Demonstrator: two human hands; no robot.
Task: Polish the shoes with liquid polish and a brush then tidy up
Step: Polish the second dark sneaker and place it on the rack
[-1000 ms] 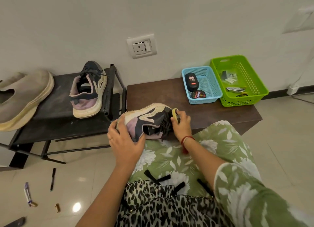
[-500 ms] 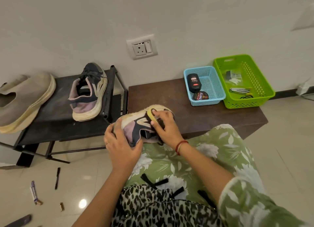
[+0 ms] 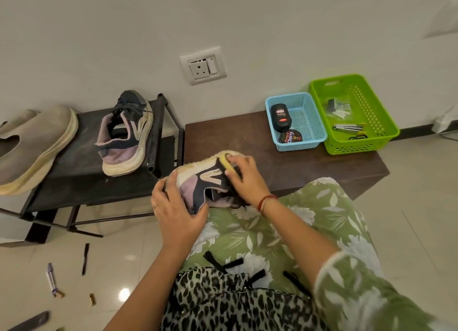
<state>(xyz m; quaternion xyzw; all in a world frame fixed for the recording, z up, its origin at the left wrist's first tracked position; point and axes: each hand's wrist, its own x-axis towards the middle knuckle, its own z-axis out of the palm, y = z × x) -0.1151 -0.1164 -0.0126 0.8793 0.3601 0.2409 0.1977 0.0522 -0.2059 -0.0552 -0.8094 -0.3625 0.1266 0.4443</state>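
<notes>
Head view, shoe: the shoe [image 3: 198, 182] lies on its side across the lap, right at the front edge of the desk [image 3: 247, 137], so we're mid-scrub here.
Left hand: the left hand [image 3: 177, 211] has its fingers wrapped round the heel end, clamping it steady.
Right hand: the right hand [image 3: 244, 179] is curled over the yellow brush [image 3: 224, 164], pressing it onto the upper near the pale sole edge, toward the toe.
Polish: the polish bottle [image 3: 280, 115] lies in the blue basket [image 3: 297, 146] on the desk, with a tin [image 3: 290, 136] beside it. Honestly can't tell if any polish is on this shoe yet.
Still to do: the second shoe [image 3: 126, 137] sits on the rack [image 3: 74, 182] and looks untouched to me. After that the brush still has to be put away. I'd call it under halfway.
Versus a second ago: the brush was out at the toe tip and has now slid back toward the middle of the side. The left hand hasn't budged off the heel.
</notes>
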